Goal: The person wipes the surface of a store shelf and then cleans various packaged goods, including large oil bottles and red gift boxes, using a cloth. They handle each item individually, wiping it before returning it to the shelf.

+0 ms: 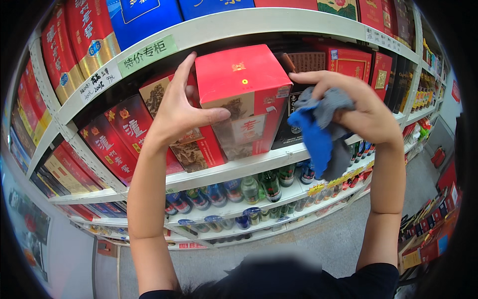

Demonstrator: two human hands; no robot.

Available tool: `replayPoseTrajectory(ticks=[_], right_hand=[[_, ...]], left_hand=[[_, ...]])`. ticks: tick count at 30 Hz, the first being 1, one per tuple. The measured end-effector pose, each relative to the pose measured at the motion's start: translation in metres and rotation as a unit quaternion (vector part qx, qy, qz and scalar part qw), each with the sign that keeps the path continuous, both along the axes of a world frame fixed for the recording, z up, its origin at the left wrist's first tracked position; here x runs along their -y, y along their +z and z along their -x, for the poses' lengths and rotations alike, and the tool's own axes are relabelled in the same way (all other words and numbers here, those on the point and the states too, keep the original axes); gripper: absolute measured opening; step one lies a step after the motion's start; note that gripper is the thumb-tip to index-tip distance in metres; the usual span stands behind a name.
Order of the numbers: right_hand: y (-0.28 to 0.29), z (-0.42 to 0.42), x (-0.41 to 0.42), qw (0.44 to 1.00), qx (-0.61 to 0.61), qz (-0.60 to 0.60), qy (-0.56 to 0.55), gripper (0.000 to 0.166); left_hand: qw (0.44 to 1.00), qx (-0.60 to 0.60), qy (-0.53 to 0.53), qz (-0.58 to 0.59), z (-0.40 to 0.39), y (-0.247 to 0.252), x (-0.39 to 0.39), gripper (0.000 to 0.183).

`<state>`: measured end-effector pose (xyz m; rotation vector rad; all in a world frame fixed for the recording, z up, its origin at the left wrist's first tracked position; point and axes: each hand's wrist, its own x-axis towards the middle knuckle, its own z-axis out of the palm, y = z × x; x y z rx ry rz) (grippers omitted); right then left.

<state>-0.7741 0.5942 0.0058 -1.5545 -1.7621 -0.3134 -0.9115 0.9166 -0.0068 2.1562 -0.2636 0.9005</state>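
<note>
A red box with a landscape print (242,78) stands at the front edge of a white metal shelf, its top tilted towards me. My left hand (186,101) grips its left side, the thumb across the front face and the fingers along the far left edge. My right hand (354,101) holds a crumpled blue and grey cloth (321,130) that hangs down in front of the shelf. The right fingertips touch the box's top right corner. Similar red boxes (121,130) stand to the left, and a black box (295,112) is partly hidden behind the cloth.
The shelf lip (246,164) runs below the boxes, and the upper shelf edge (269,18) passes close above them. Green and blue glass bottles (269,185) line the lower shelf. More boxes (429,231) are stacked on the floor side at the right.
</note>
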Motion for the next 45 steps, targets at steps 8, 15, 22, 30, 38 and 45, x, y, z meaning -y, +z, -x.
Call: replayPoseTrajectory(ticks=[8, 15, 22, 30, 38, 45], right_hand=[[0.055, 0.031, -0.027, 0.972, 0.148, -0.161, -0.081, 0.041], [0.038, 0.058, -0.145, 0.899, 0.381, -0.207, -0.062, 0.023], [0.021, 0.057, -0.135, 0.919, 0.335, -0.191, -0.08, 0.029], [0.015, 0.043, -0.103, 0.91, 0.306, -0.173, -0.219, 0.05], [0.008, 0.01, 0.015, 0.906, 0.191, 0.101, -0.365, 0.023], [0.009, 0.014, 0.037, 0.772, 0.334, 0.004, -0.541, 0.033]], left_hand=[[0.995, 0.06, -0.066, 0.034, -0.002, -0.021, 0.009, 0.127], [0.995, 0.08, -0.066, 0.0, 0.003, -0.033, 0.01, 0.098], [0.99, 0.121, -0.052, -0.054, 0.007, -0.037, 0.014, 0.082], [0.986, 0.108, -0.114, 0.06, 0.003, -0.032, 0.031, 0.124], [0.991, 0.112, -0.067, 0.041, 0.003, -0.038, 0.029, 0.125], [0.991, 0.114, -0.065, 0.033, -0.002, -0.04, 0.03, 0.127]])
